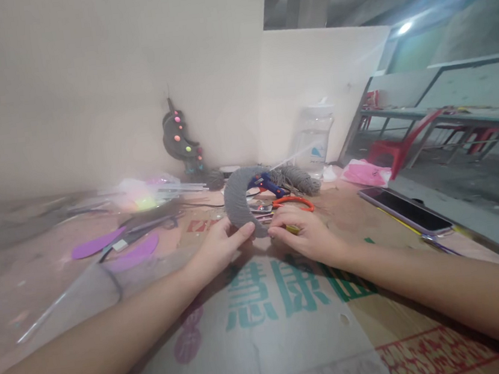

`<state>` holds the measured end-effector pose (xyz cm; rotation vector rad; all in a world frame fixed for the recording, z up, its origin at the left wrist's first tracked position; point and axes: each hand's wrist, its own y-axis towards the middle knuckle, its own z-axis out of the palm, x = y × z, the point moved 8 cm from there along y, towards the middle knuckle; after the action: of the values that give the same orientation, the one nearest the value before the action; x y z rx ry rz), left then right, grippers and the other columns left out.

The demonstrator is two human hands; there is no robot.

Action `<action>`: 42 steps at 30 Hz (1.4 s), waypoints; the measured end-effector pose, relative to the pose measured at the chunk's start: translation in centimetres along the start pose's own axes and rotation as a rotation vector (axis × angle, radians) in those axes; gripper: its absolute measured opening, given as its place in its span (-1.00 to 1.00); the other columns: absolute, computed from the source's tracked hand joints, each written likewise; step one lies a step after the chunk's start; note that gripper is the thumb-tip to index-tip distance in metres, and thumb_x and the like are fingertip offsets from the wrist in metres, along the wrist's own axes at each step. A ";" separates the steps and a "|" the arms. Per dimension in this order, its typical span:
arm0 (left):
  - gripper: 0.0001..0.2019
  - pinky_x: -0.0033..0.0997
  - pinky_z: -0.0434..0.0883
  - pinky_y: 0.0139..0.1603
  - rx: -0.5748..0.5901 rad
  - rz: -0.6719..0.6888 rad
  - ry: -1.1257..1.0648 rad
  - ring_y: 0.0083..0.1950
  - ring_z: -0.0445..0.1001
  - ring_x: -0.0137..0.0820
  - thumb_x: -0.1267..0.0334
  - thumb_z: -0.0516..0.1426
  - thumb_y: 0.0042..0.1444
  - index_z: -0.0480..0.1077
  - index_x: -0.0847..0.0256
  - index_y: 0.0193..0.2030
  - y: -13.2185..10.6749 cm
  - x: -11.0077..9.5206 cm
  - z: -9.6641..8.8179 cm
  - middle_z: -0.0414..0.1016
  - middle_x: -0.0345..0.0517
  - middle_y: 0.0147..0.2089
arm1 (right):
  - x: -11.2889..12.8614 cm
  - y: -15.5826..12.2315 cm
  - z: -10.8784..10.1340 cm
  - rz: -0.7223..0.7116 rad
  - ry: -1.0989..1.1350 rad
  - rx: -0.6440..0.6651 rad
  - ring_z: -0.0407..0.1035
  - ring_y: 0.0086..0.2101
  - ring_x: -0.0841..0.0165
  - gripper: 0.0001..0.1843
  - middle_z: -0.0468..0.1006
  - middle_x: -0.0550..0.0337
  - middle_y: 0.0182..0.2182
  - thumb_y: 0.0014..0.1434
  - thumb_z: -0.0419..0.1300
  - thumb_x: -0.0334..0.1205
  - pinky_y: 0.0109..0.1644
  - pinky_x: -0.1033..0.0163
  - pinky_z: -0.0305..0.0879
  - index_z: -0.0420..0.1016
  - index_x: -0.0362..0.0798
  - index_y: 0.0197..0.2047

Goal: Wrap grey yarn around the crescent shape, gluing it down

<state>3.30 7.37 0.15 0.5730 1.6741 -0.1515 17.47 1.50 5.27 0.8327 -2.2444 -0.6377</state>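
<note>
A crescent wrapped in grey yarn (235,199) stands upright above the cardboard, its curve bulging left. My left hand (220,242) is closed on its lower part, thumb in front. At the crescent's lower tip, my right hand (303,232) is closed in a pinch; whether a loose yarn end is between the fingers I cannot make out. Scissors with orange handles (294,201) lie just behind my right hand. Beyond them are a blue glue gun (270,184) and a ball of grey yarn (301,179).
Printed cardboard (296,345) covers the table. Purple cutouts (97,244) and clear sticks (186,187) lie left. A finished-looking dark crescent with colored pompoms (178,138) is at the wall. A clear bottle (314,139), pink packet (366,172) and phone (404,210) are right.
</note>
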 end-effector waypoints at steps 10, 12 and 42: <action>-0.57 -0.44 0.31 -0.36 -0.035 -0.020 -0.023 -0.40 0.36 -0.41 -0.14 0.22 0.01 0.39 0.25 -0.32 0.1 0.2 -0.4 0.43 -0.17 -0.42 | -1.8 0.0 -0.4 0.235 -0.045 0.004 0.34 -0.38 0.35 -0.62 0.44 0.20 -0.47 0.39 -0.06 -0.12 -0.25 0.24 0.26 0.30 -0.04 -0.45; -0.57 -0.44 0.31 -0.36 -0.038 -0.015 -0.025 -0.39 0.36 -0.41 -0.14 0.22 0.00 0.40 0.25 -0.31 0.1 0.1 -0.3 0.43 -0.17 -0.42 | -2.0 -0.1 -0.4 0.266 -0.014 -0.011 0.38 -0.35 0.34 -0.70 0.48 0.19 -0.42 0.35 0.03 -0.10 -0.25 0.25 0.30 0.36 -0.04 -0.38; -0.59 -0.34 0.40 -0.22 -0.016 0.030 0.026 -0.25 0.48 -0.28 -0.09 0.23 0.02 0.46 0.26 -0.21 -0.2 -0.6 0.0 0.58 -0.05 -0.27 | -0.7 0.1 0.0 0.074 0.004 -0.025 0.46 -0.11 0.25 -0.78 0.62 0.08 -0.22 0.33 0.11 -0.18 0.04 0.09 0.35 0.58 -0.02 -0.21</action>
<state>3.29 7.00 0.65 0.5899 1.6901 -0.1094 17.84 2.05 5.05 0.7348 -2.2481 -0.6282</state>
